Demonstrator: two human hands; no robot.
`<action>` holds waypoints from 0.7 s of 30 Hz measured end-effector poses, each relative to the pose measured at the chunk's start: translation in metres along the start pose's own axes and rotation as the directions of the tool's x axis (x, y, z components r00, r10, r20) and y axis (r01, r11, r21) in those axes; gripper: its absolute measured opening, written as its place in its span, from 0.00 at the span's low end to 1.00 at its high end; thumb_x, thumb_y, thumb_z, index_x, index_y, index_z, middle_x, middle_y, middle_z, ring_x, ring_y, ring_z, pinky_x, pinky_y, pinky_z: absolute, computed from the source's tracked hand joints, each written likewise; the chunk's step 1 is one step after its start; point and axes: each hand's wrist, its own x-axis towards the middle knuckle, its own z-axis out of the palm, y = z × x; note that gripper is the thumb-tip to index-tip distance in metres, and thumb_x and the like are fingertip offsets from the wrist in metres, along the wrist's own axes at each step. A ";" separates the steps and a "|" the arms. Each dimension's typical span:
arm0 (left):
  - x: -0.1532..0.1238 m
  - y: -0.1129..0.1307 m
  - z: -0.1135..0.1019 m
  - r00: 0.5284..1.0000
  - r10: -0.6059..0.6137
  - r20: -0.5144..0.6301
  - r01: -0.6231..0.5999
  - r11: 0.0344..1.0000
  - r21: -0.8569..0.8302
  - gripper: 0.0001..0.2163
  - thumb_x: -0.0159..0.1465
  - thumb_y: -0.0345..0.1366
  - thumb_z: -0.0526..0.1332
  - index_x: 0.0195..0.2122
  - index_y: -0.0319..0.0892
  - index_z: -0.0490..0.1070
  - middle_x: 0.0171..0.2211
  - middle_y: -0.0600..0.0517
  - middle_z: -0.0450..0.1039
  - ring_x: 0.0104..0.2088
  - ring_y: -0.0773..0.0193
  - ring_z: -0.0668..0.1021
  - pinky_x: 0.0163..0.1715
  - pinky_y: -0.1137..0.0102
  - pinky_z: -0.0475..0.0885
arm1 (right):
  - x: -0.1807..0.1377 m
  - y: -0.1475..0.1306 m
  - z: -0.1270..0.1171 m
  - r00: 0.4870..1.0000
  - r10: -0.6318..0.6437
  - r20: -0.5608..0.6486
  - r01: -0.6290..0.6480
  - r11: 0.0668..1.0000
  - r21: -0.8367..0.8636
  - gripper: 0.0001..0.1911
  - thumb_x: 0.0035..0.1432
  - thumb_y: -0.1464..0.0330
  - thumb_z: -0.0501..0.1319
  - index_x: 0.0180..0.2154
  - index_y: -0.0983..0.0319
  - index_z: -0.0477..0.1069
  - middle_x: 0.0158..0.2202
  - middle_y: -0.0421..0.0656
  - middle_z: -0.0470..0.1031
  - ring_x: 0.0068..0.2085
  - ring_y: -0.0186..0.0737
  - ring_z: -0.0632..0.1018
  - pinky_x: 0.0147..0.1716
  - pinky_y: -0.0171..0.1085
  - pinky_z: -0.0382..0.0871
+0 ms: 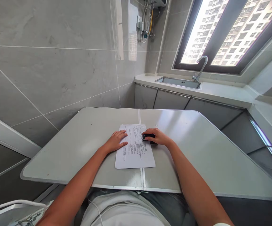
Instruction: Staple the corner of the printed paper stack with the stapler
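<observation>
A printed sheet of paper point(135, 150) lies on a grey folding table point(79, 147) in front of me. My left hand point(116, 141) rests flat on the sheet's left edge, fingers stretched out. My right hand point(156, 136) is closed around a small black object point(148, 136) at the sheet's upper right edge; I cannot tell what the object is.
A tiled wall point(56, 69) stands behind the table on the left. A counter with a steel sink point(178, 82) and tap point(200, 67) runs along the back right under a window point(227, 28). A white cord point(13, 204) shows at the lower left.
</observation>
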 end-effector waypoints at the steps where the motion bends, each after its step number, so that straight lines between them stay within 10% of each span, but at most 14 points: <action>1: 0.000 0.000 0.000 1.000 0.005 0.002 -0.005 1.000 -0.002 0.25 0.69 0.56 0.56 0.61 0.48 0.68 0.70 0.46 0.60 0.70 0.50 0.62 0.71 0.50 0.52 | 0.001 -0.002 0.001 1.000 0.002 -0.004 -0.002 1.000 -0.003 0.21 0.66 0.52 0.60 0.53 0.57 0.79 0.42 0.45 0.81 0.42 0.44 0.78 0.46 0.41 0.70; 21: 0.000 0.006 -0.002 1.000 -0.013 0.017 0.013 1.000 -0.003 0.24 0.69 0.55 0.57 0.61 0.49 0.68 0.70 0.47 0.60 0.70 0.49 0.63 0.71 0.49 0.49 | 0.008 -0.014 0.010 0.986 0.156 0.051 -0.151 0.984 -0.097 0.15 0.63 0.58 0.63 0.48 0.56 0.81 0.40 0.43 0.81 0.44 0.45 0.76 0.43 0.39 0.68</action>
